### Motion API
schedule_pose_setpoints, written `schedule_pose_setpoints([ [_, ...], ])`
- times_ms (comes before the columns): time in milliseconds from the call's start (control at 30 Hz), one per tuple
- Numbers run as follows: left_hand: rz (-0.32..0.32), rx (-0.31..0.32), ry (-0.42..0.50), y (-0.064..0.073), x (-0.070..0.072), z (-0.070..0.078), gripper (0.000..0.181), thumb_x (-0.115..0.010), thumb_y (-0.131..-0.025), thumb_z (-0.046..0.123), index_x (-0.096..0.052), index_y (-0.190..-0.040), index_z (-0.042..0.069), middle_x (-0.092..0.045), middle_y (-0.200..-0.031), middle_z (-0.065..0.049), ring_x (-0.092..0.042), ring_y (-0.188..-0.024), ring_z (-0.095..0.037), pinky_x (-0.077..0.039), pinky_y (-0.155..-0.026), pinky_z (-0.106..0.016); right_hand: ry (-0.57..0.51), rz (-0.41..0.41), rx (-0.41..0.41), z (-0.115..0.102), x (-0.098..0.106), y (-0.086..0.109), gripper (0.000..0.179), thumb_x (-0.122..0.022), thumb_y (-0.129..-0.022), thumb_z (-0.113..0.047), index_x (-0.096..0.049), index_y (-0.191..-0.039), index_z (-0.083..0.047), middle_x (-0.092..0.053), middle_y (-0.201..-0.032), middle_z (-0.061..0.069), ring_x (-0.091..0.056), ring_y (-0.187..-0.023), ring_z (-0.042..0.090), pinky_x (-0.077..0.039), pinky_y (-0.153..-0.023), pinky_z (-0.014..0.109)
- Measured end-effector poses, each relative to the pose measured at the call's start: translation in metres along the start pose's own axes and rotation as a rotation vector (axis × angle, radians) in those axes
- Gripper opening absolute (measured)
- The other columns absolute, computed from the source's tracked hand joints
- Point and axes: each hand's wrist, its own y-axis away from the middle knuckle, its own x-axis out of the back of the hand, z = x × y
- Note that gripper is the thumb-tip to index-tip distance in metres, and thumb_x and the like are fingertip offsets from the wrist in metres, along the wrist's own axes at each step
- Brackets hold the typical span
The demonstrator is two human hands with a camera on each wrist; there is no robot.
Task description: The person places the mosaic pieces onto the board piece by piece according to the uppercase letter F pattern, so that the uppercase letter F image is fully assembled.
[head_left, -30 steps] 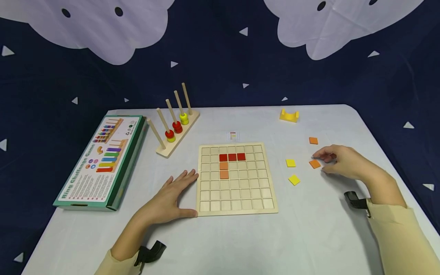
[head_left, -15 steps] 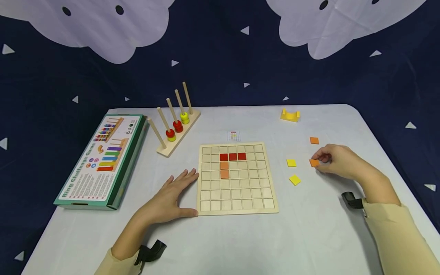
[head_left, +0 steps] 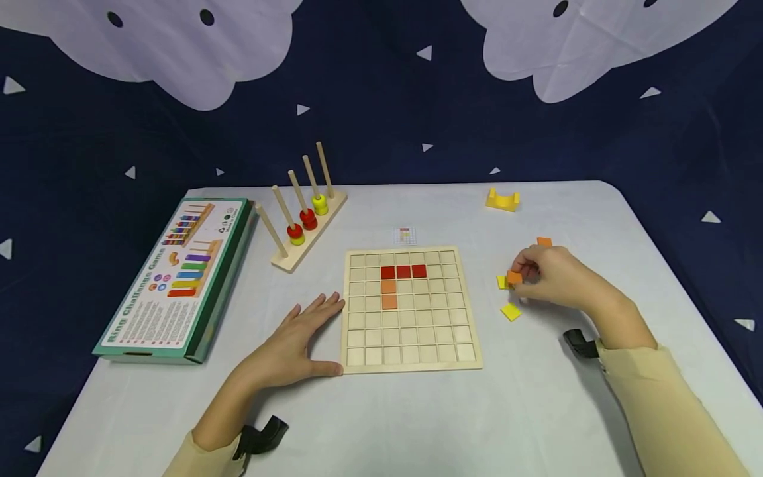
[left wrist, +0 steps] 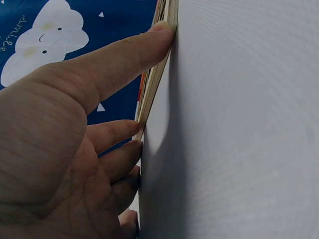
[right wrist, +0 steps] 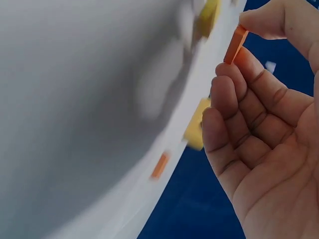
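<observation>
My right hand [head_left: 557,278] pinches an orange square tile [right wrist: 236,45] between thumb and fingertips, held up off the table. In the head view that tile partly covers a yellow tile [head_left: 502,283]; a second yellow tile [head_left: 510,312] lies just nearer to me. Another orange tile [head_left: 544,242] shows behind the hand, partly hidden. My left hand [head_left: 289,348] lies with fingers spread, thumb and fingertips touching the left edge of a wooden grid board [head_left: 417,334]. On the board, several red tiles [head_left: 403,271] form a row, with orange tiles [head_left: 389,302] in a column below its left end.
A small printed pattern card [head_left: 405,236] lies behind the board. A peg stand [head_left: 316,232] with red and yellow rings stands behind left, beside a green game box [head_left: 173,285]. A yellow cradle-shaped piece [head_left: 503,200] sits at the back right.
My right hand has taken up the nearer orange tile and moved left with it, over toward the yellow tiles. The left hand stays at the board's edge.
</observation>
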Motion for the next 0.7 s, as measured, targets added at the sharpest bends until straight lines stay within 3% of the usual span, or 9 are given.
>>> schedule_pose_setpoints([
  [300,-0.006,-0.004,0.0,-0.002,-0.001,0.001,0.112,-0.097,-0.076,0.036,-0.039,-0.168,0.013,-0.032,-0.177,-0.007,-0.023,-0.167,-0.036,-0.009,-0.131,-0.073,-0.043,-0.006,0.114,-0.044,-0.01,-0.017,0.02,-0.083,-0.079,-0.013,-0.073,-0.097,-0.012,-0.067,-0.088,0.0,-0.059,-0.082,0.017,-0.051,-0.075,0.029],
  [500,-0.006,-0.006,0.012,-0.002,-0.001,0.0,0.112,-0.097,-0.076,0.036,-0.038,-0.168,0.014,-0.031,-0.177,-0.006,-0.022,-0.168,-0.035,-0.008,-0.132,-0.072,-0.083,-0.063,0.169,-0.07,-0.023,-0.034,0.022,-0.084,-0.081,-0.013,-0.073,-0.1,-0.011,-0.069,-0.092,0.0,-0.06,-0.086,0.017,-0.054,-0.08,0.034],
  [700,0.003,-0.009,0.008,0.0,-0.001,-0.001,0.111,-0.097,-0.076,0.035,-0.039,-0.167,0.013,-0.033,-0.177,-0.007,-0.022,-0.167,-0.036,-0.009,-0.131,-0.073,-0.107,-0.115,0.234,-0.099,-0.036,-0.049,0.022,-0.083,-0.079,-0.013,-0.072,-0.098,-0.009,-0.066,-0.088,0.001,-0.059,-0.08,0.015,-0.053,-0.074,0.031],
])
